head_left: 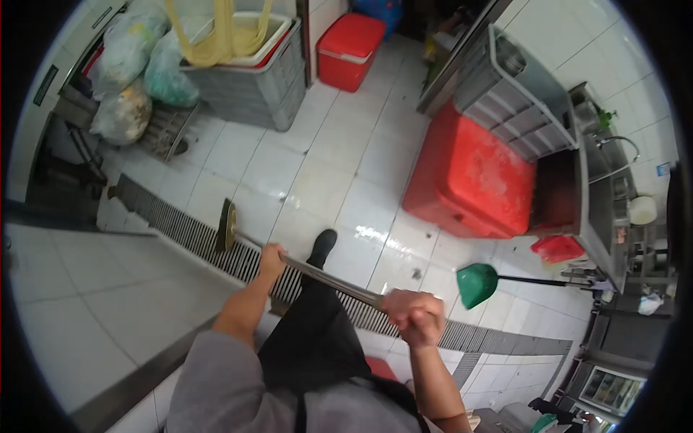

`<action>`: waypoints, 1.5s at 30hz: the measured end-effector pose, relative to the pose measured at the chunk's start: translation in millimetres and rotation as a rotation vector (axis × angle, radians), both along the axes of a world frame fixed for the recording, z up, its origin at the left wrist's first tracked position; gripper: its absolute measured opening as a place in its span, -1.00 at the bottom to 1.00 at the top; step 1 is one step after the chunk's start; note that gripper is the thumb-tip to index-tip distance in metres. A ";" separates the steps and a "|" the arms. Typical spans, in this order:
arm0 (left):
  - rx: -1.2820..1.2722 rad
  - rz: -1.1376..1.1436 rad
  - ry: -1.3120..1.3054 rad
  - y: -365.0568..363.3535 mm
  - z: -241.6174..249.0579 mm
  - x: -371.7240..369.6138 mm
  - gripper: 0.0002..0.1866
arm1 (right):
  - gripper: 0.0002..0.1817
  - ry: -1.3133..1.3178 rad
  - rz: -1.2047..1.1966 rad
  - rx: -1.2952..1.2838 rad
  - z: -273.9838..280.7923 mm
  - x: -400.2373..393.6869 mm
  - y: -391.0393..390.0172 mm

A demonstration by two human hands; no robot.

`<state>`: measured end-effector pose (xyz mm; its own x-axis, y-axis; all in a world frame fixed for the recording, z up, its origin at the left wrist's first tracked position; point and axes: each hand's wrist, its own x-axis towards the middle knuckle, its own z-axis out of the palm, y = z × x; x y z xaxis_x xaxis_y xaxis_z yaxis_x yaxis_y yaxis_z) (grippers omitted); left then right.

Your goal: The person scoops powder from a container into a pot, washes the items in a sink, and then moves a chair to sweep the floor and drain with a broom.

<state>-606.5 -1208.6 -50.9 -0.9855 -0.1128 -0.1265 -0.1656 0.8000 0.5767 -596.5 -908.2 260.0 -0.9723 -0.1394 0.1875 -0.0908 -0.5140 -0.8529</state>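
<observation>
broom (328,276) slants across the person's front, its head at the edge of the drain grating (180,225). left hand (272,260) wraps its fingers around the lower shaft; right hand (415,316) curls its fingers round the upper end. bristles could snag in the slots, wet-looking floor tiles (345,209) could make the boot (323,249) slip, and a wide swing might knock the green dustpan (477,285).
</observation>
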 end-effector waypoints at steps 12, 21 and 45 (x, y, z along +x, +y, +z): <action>0.521 -0.390 0.254 224.2 106.0 -303.9 -0.78 | -0.70 0.569 -0.221 0.199 140.8 -189.3 94.9; 0.401 -0.881 0.483 332.1 96.4 -605.5 -0.83 | -0.83 0.289 -1.093 0.798 -2.7 -296.0 98.0; 0.372 -1.616 -0.032 384.9 131.0 -366.5 -0.59 | -0.76 0.064 -1.196 0.408 114.2 -166.7 130.3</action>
<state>-973.0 -823.7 80.1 -0.0440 0.9967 0.0686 0.6299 -0.0256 0.7762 -763.3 -777.9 374.2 -0.5217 0.7592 0.3891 -0.3624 0.2156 -0.9067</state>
